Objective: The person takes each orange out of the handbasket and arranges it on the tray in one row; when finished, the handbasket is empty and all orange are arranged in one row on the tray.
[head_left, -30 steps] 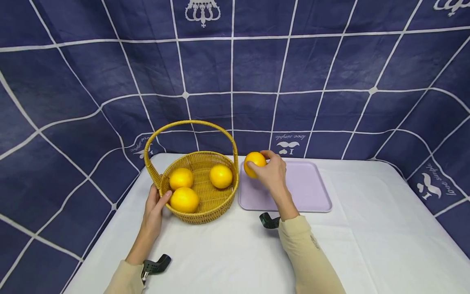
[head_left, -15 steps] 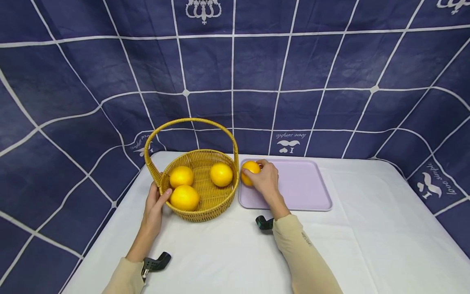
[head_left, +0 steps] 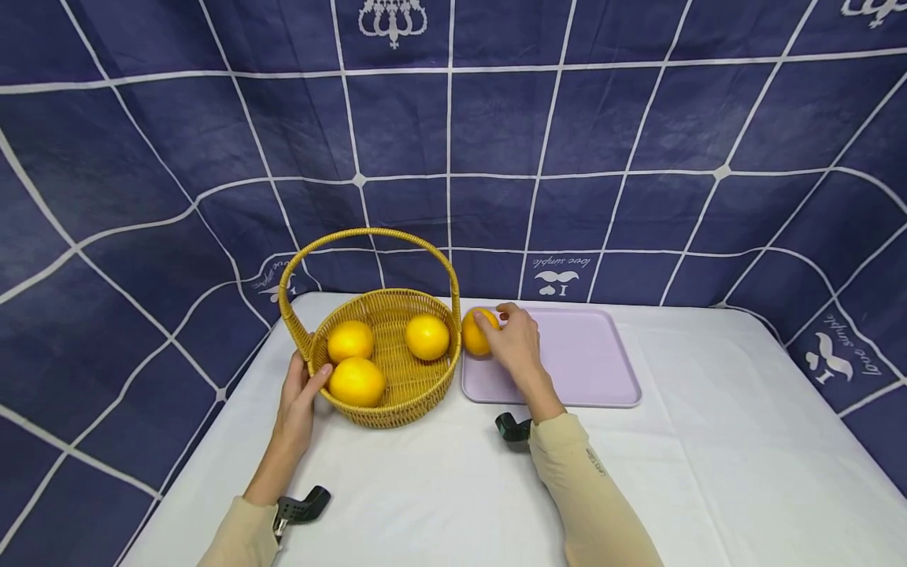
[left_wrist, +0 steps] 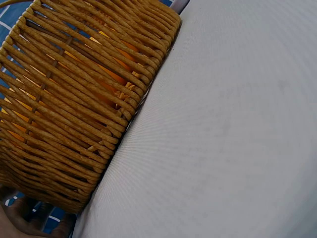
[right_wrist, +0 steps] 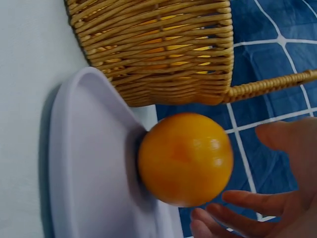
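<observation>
A wicker basket with a tall arched handle holds three oranges. My left hand grips its left side, thumb over the rim and fingers outside. In the left wrist view the woven wall fills the upper left, with part of the hand at the lower corner. Another orange rests on the lilac tray, at the end nearest the basket. Beside that orange is my right hand, thumb and fingers spread apart. In the right wrist view the thumb stands off it and the fingertips lie close to its lower side.
A white cloth covers the table under basket and tray. Behind hangs a dark blue curtain with white lines. The basket's right side stands right at the tray's left edge. Black devices are strapped to both wrists.
My right hand lowered the orange onto the tray's left end and has loosened its hold, fingers now spread. The orange sits slightly further left. The left hand and basket have hardly moved.
</observation>
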`<action>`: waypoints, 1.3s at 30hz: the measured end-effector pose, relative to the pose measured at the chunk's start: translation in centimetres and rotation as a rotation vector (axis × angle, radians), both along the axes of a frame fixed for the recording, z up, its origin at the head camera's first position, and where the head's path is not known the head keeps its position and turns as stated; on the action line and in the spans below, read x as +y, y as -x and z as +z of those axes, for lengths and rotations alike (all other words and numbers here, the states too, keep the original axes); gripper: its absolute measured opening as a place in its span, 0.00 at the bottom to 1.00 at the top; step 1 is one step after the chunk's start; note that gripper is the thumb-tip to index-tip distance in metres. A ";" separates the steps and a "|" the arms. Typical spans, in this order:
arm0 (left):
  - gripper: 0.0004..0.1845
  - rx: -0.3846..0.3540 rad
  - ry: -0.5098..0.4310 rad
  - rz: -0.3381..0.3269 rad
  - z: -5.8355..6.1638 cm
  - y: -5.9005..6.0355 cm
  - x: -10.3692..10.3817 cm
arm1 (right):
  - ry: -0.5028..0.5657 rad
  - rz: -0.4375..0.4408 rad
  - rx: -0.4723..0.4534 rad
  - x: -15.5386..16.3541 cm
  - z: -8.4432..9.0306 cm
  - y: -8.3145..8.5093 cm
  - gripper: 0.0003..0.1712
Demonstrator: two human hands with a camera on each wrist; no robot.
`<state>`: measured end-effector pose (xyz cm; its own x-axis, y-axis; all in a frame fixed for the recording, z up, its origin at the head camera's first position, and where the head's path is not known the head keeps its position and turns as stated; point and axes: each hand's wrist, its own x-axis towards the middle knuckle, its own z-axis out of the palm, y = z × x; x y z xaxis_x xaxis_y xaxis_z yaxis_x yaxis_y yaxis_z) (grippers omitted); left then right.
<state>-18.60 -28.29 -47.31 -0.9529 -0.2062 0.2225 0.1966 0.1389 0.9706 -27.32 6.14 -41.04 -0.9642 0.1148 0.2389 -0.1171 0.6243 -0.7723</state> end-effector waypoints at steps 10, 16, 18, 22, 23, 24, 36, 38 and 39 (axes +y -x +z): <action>0.33 0.000 -0.014 -0.008 0.0 0.0 0.0 | 0.033 0.056 0.081 0.2 2.5 -0.8 0.30; 0.33 -0.009 -0.001 -0.006 -0.1 -0.1 -0.1 | 0.044 0.099 0.121 -0.1 4.0 -1.6 0.27; 0.33 -0.013 0.003 -0.005 -0.1 -0.1 -0.1 | 0.054 0.107 0.137 -0.2 4.4 -1.9 0.26; 0.33 -0.011 0.000 -0.006 -0.1 -0.1 -0.1 | 0.087 0.131 0.174 -0.6 5.6 -2.8 0.25; 0.33 -0.010 -0.002 -0.007 -0.1 -0.1 -0.1 | 0.095 0.140 0.181 -0.7 6.0 -3.1 0.25; 0.33 -0.010 0.000 -0.006 -0.1 -0.1 -0.1 | 0.101 0.149 0.188 -0.9 6.4 -3.4 0.25; 0.33 -0.021 -0.011 -0.005 -0.1 -0.1 -0.1 | 0.180 0.262 0.227 -2.5 8.5 -5.9 0.22; 0.33 -0.021 -0.013 -0.006 -0.1 -0.1 -0.1 | 0.176 0.284 0.228 -2.9 8.3 -6.0 0.21; 0.33 -0.020 -0.017 -0.008 -0.1 0.0 -0.1 | 0.177 0.297 0.229 -3.1 8.2 -6.1 0.21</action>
